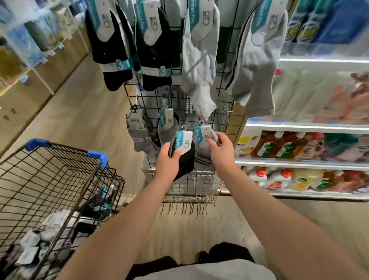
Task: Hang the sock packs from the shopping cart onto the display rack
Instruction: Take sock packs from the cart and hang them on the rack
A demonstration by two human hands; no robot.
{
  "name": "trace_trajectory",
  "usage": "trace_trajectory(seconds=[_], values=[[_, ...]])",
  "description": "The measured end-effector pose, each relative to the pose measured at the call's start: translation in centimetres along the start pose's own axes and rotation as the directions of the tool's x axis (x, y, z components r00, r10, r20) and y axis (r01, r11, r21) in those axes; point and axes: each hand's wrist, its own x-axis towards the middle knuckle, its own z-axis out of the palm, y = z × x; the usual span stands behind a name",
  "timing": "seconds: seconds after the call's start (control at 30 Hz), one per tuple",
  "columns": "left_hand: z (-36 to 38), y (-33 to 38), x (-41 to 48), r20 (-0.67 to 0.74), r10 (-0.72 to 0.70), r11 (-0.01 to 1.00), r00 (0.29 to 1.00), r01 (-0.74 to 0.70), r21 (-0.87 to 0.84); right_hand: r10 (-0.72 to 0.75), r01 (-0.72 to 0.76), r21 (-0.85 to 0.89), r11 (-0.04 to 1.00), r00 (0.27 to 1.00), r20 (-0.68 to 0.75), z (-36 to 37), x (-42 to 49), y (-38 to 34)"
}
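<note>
My left hand [168, 159] grips a black sock pack [185, 149] with a white and teal card, held low in front of the black wire display rack [201, 109]. Beside it, my right hand [218, 144] pinches a grey sock pack [203, 139] whose hook sits against the rack's lower grid. Higher on the rack hang two black packs [111, 43], a white pack [201, 60] and a grey pack [258, 58]. Two more packs [141, 131] hang on the lower left. The shopping cart [54, 188] at my left holds several loose sock packs [56, 228].
Store shelves with bottles [296, 149] stand right of the rack. A row of bare metal hooks [188, 205] juts from the rack's bottom edge. Another shelving aisle [17, 62] runs along the far left, with wooden floor between.
</note>
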Motion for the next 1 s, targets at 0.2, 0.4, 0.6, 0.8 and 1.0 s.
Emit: trace_trajectory(seconds=[0.2, 0.4, 0.6, 0.8, 1.0], values=[[1.1, -1.3, 2.1, -0.001, -0.023, 1.000, 1.000, 0.023, 0.002, 0.083, -0.084, -0.019, 0.996, 0.995, -0.046, 2.1, 4.6, 0.0], [2.0, -2.1, 4.4, 0.038, -0.017, 1.000, 0.999, 0.018, -0.012, 0.121, -0.122, -0.011, 0.993, 0.992, -0.015, 4.3, 7.1, -0.1], [2.8, -2.4, 5.8, 0.068, -0.043, 0.997, 0.997, 0.047, -0.064, 0.130, -0.130, -0.035, 0.991, 0.991, 0.005, 5.5, 8.0, 0.3], [2.9, -2.7, 6.7, 0.109, -0.040, 0.995, 0.993, 0.049, -0.086, 0.176, -0.176, 0.016, 0.984, 0.984, 0.000, 5.6, 8.2, 0.6], [2.5, -2.4, 6.7, 0.136, -0.036, 0.998, 0.990, 0.043, -0.049, 0.148, -0.147, 0.021, 0.989, 0.986, -0.075, 5.5, 6.6, 0.2]])
